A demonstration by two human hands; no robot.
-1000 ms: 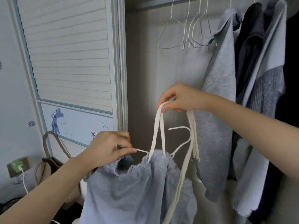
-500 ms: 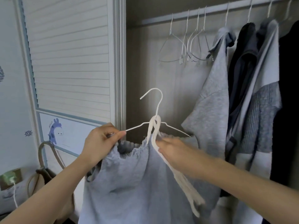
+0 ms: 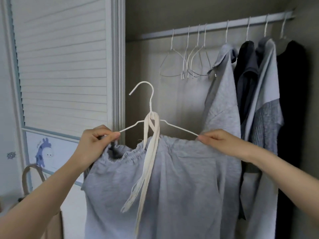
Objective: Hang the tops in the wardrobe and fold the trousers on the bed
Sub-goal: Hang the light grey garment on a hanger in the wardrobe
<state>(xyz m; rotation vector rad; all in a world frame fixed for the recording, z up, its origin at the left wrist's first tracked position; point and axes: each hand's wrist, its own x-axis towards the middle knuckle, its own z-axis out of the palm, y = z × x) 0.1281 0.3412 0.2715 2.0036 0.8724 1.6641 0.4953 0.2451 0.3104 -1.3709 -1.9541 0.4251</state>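
Pinching each hanger [image 3: 150, 107] shoulder, left hand [image 3: 94, 143] and right hand [image 3: 219, 141] level the grey top [image 3: 172, 183]; rail [image 3: 215, 26] lies up-right, your right nearer.

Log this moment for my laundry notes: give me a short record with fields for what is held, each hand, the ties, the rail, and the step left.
held item: grey top on a white wire hanger
left hand: left hand pinches the hanger's left end
right hand: right hand pinches the hanger's right end
ties: cream ties looped round the hanger neck, ends hanging down the front
rail: wardrobe rail holds empty hangers and hung tops
step left: hook not yet on the rail
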